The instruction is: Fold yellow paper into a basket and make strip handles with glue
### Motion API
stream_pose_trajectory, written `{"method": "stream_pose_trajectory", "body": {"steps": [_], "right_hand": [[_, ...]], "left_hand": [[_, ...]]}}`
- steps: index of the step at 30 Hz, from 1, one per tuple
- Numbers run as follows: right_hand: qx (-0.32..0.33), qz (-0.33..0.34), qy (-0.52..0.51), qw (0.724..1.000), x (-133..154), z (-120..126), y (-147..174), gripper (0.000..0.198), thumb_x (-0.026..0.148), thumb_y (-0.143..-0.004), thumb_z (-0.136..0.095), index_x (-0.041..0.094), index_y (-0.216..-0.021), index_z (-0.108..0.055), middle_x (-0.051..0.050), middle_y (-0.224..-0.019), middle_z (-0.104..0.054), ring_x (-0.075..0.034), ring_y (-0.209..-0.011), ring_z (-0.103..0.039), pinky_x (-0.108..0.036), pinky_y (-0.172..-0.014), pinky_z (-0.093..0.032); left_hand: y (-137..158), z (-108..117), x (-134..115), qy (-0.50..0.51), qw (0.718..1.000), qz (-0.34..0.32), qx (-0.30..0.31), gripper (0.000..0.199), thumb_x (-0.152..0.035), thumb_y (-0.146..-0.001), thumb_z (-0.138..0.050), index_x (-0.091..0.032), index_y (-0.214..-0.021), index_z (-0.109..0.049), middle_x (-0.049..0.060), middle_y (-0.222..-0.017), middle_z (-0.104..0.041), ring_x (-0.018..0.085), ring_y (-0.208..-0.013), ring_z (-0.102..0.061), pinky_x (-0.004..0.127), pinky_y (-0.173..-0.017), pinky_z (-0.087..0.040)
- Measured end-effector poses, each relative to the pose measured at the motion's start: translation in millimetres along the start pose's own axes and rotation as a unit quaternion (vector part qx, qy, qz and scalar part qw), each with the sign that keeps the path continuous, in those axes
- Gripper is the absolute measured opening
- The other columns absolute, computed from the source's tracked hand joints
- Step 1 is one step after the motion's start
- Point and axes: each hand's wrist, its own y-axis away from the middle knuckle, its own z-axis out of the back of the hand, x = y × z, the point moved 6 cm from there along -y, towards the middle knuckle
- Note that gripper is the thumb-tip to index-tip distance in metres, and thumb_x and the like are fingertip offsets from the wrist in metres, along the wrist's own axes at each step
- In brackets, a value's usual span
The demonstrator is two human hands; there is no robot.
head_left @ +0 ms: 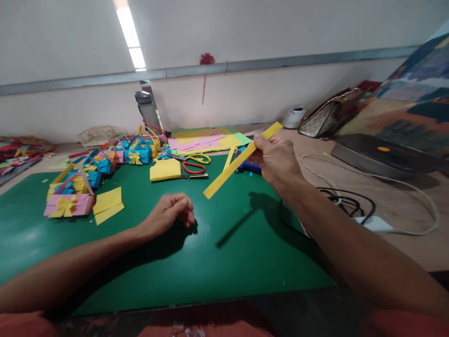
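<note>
My right hand (277,159) pinches a yellow paper strip (228,173) near its upper end, above the green mat (168,276). The strip slants down to the left, and its shadow falls on the mat. My left hand (170,210) rests on the mat with its fingers curled in, and nothing shows in them. Left of it lies a folded yellow paper piece (108,206). Beyond the hands are a yellow paper stack (165,170) and scissors with red and yellow handles (193,166). Another yellow strip (229,158) leans by a blue tool (249,167), partly hidden behind my right hand.
Several small paper baskets with bows (70,205) stand at the left. Coloured sheets (206,139) lie at the back, near a grey bottle (146,110). On the right are coiled cables (345,201), a white power strip (375,223), a dark case (379,157) and a handbag (326,114).
</note>
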Motion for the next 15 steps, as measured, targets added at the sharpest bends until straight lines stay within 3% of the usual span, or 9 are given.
{"method": "stream_pose_trajectory", "body": {"steps": [2, 3, 6, 9, 12, 15], "right_hand": [[0.049, -0.011, 0.030, 0.998, -4, -10, 6, 0.026, 0.036, -0.078, -0.061, 0.018, -0.060, -0.055, 0.001, -0.057, -0.058, -0.009, -0.051, -0.054, -0.024, -0.052, -0.048], [0.070, -0.018, 0.042, 0.996, -8, -16, 11, 0.028, 0.038, -0.075, -0.064, 0.018, -0.057, -0.055, 0.001, -0.055, -0.057, -0.010, -0.051, -0.053, -0.025, -0.052, -0.047], [0.102, -0.021, 0.064, 0.992, -19, -31, 31, 0.032, 0.041, -0.069, -0.069, 0.017, -0.052, -0.055, 0.002, -0.052, -0.055, -0.009, -0.050, -0.049, -0.024, -0.052, -0.043], [0.141, -0.024, 0.086, 0.986, -27, -43, 51, 0.034, 0.043, -0.068, -0.068, 0.017, -0.050, -0.056, 0.003, -0.049, -0.053, -0.008, -0.046, -0.044, -0.024, -0.046, -0.036], [0.167, -0.029, 0.097, 0.981, -29, -48, 62, 0.039, 0.045, -0.071, -0.065, 0.017, -0.046, -0.053, 0.004, -0.043, -0.047, -0.008, -0.043, -0.040, -0.025, -0.044, -0.032], [0.146, -0.015, 0.093, 0.985, -25, -44, 59, 0.037, 0.044, -0.070, -0.065, 0.018, -0.046, -0.052, 0.005, -0.046, -0.045, -0.008, -0.046, -0.039, -0.025, -0.048, -0.034]], "left_hand": [[-8, 16, -9, 0.021, 0.995, -0.037, -0.086, 0.036, -0.049, -0.081, -0.054, -0.013, -0.077, -0.057, 0.001, -0.064, -0.064, 0.009, -0.053, -0.056, 0.021, -0.055, -0.043], [-13, 18, -13, 0.040, 0.993, -0.045, -0.097, 0.036, -0.049, -0.081, -0.054, -0.014, -0.081, -0.058, 0.001, -0.069, -0.065, 0.009, -0.056, -0.056, 0.021, -0.056, -0.044], [-29, 2, -21, 0.061, 0.998, -0.028, -0.018, 0.044, -0.055, -0.080, -0.051, -0.012, -0.087, -0.061, 0.006, -0.081, -0.067, 0.012, -0.066, -0.060, 0.023, -0.059, -0.045], [-35, -26, -25, 0.053, 0.996, -0.017, 0.067, 0.044, -0.054, -0.075, -0.059, -0.011, -0.082, -0.061, 0.007, -0.078, -0.068, 0.013, -0.065, -0.061, 0.024, -0.062, -0.046], [-35, -41, -22, 0.073, 0.994, 0.001, 0.084, 0.046, -0.057, -0.074, -0.059, -0.011, -0.070, -0.056, 0.004, -0.060, -0.064, 0.011, -0.049, -0.057, 0.024, -0.055, -0.045], [-32, -43, -19, 0.078, 0.993, 0.010, 0.091, 0.046, -0.057, -0.075, -0.056, -0.012, -0.066, -0.055, 0.003, -0.051, -0.061, 0.010, -0.042, -0.054, 0.022, -0.049, -0.043]]}}
